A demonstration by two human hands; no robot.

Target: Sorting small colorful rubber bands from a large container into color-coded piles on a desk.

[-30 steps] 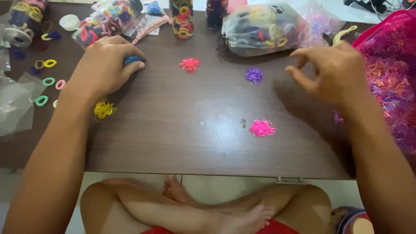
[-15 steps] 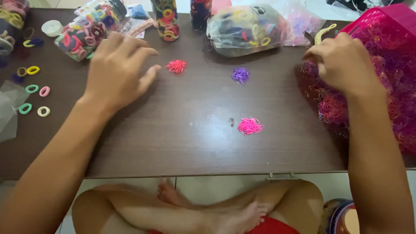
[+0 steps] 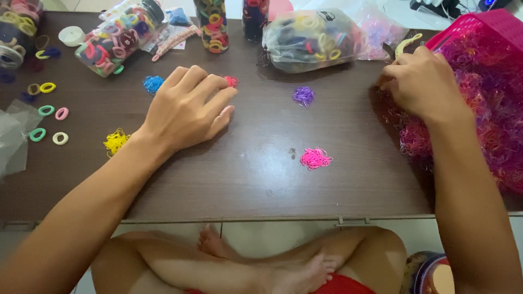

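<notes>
Dark table (image 3: 245,179), clear bag (image 3: 313,41) at back

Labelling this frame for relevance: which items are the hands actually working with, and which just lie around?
In hand:
left hand by small red pile of tiny elastic bands
right hand in tangled pink-purple heap of bands
sorted piles: blue, yellow, purple, pink

Lying about:
clear jar of hair ties
loose fabric rings
plastic bag of ties

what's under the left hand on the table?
The left hand rests palm down on the brown table. A red pile of small elastic bands peeks out past its fingertips. Anything beneath the palm is covered, so whether the grip holds something cannot be told.
</notes>
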